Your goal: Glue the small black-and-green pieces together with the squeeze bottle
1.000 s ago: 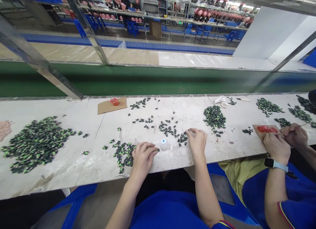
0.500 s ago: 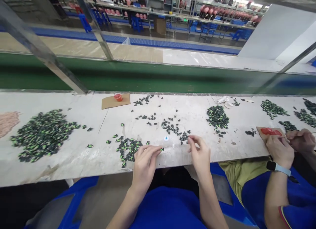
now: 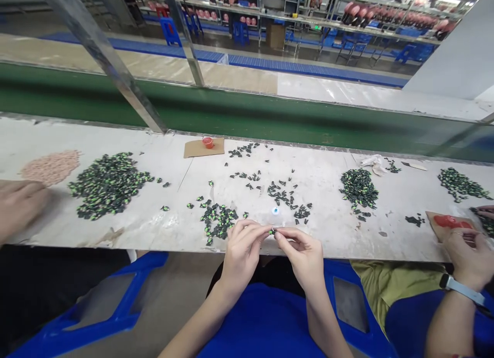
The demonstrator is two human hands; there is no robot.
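My left hand [image 3: 245, 250] and my right hand [image 3: 303, 250] meet over the table's front edge, fingertips pinched together. Between them is a small black-and-green piece [image 3: 272, 231], gripped from both sides; its exact shape is too small to make out. Just beyond my fingers stands a small whitish, blue-tipped container [image 3: 275, 211]. A loose heap of black-and-green pieces [image 3: 218, 221] lies beside my left hand. Small plain black parts [image 3: 281, 194] are scattered past the container, with a cluster of them [image 3: 302, 212] close to my right hand.
A large black-and-green pile [image 3: 110, 185] and a pink pile [image 3: 52, 166] lie leftward. Another person's hand [image 3: 23, 203] rests at far left. A co-worker's hand [image 3: 466, 250] works at right beside red items on cardboard [image 3: 432, 227]. A red cup [image 3: 207, 142] stands at the back.
My right hand has come left from the black parts to meet my left hand at the piece. The view has shifted, and another person's hand now shows at far left.
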